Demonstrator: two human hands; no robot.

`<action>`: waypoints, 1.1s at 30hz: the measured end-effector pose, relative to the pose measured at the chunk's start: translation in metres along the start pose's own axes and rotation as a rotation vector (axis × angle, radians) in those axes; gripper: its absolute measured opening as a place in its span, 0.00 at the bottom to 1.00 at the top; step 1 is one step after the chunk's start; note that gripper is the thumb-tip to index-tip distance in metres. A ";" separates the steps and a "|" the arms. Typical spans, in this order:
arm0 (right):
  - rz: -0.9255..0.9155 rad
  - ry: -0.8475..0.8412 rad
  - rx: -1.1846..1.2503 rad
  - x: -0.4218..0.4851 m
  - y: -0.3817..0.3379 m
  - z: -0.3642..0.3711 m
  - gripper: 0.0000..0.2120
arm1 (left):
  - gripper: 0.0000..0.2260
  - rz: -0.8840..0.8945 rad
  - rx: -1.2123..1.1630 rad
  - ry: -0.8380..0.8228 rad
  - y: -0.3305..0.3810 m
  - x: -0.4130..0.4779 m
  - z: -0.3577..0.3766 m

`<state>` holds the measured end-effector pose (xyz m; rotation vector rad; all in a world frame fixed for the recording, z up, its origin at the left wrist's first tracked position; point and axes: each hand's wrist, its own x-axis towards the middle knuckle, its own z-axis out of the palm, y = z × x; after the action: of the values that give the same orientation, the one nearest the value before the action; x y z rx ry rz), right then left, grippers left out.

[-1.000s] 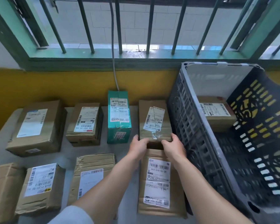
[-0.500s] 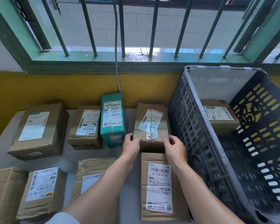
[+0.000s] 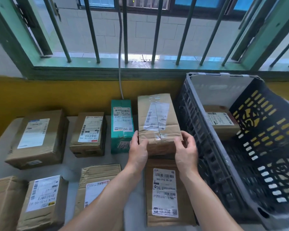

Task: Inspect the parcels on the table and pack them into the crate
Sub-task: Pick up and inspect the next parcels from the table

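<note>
A brown cardboard parcel (image 3: 157, 119) with a torn, taped label is lifted off the table, its near end held between both hands. My left hand (image 3: 138, 150) grips its left near corner, fingers curled round the edge. My right hand (image 3: 186, 149) grips the right near corner. The dark grey slatted crate (image 3: 205, 147) stands just to the right, with one brown parcel (image 3: 221, 122) lying inside at its far end. Below the held parcel lies another brown parcel (image 3: 165, 194) with a white label.
A teal box (image 3: 122, 120) stands left of the held parcel. Several more brown parcels (image 3: 37, 139) lie across the grey table (image 3: 70, 170) to the left. A yellow wall (image 3: 57, 95) and a barred window (image 3: 140, 39) close off the far side.
Both hands have raised the parcel's near end off the table and brought it up and nearer the crate; the grip has tightened on its corners.
</note>
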<state>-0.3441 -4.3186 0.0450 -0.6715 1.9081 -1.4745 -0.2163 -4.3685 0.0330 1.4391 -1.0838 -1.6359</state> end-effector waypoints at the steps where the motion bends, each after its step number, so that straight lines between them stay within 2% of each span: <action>1: -0.013 0.005 0.025 -0.003 -0.002 -0.001 0.16 | 0.32 0.025 -0.012 -0.003 0.000 -0.003 0.001; 3: -0.014 0.013 0.064 -0.009 -0.008 -0.003 0.20 | 0.32 0.075 -0.061 0.007 0.003 -0.011 0.001; 6: -0.017 -0.030 0.109 -0.015 -0.014 -0.006 0.26 | 0.25 0.158 -0.153 0.074 0.013 -0.024 -0.001; 13: -0.080 -0.189 0.148 -0.029 -0.019 -0.011 0.14 | 0.17 0.203 -0.247 0.121 0.031 -0.036 -0.005; 16: -0.099 -0.257 0.190 -0.027 -0.027 -0.009 0.18 | 0.23 0.197 -0.271 0.082 0.024 -0.042 -0.004; 18: -0.093 -0.283 0.211 -0.025 -0.026 -0.010 0.19 | 0.24 0.201 -0.304 0.067 0.019 -0.048 -0.001; 22: -0.044 -0.334 0.223 -0.025 -0.022 -0.013 0.32 | 0.25 0.210 -0.348 0.076 0.019 -0.053 0.000; 27: 0.009 -0.382 0.349 -0.021 -0.019 -0.015 0.27 | 0.25 0.199 -0.314 0.083 0.029 -0.058 -0.010; 28: 0.009 -0.399 0.360 -0.023 -0.021 -0.015 0.29 | 0.26 0.191 -0.282 0.063 0.032 -0.056 -0.014; 30: -0.004 -0.441 0.359 -0.029 -0.022 -0.016 0.32 | 0.36 0.142 -0.254 0.005 0.039 -0.053 -0.023; 31: -0.012 -0.458 0.347 -0.030 -0.024 -0.017 0.31 | 0.37 0.133 -0.252 -0.008 0.042 -0.051 -0.026; 33: -0.016 -0.479 0.304 -0.027 -0.025 -0.017 0.29 | 0.33 0.163 -0.260 -0.013 0.046 -0.052 -0.031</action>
<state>-0.3376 -4.2940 0.0770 -0.8091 1.2897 -1.4177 -0.1790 -4.3449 0.0947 1.1438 -0.9303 -1.6045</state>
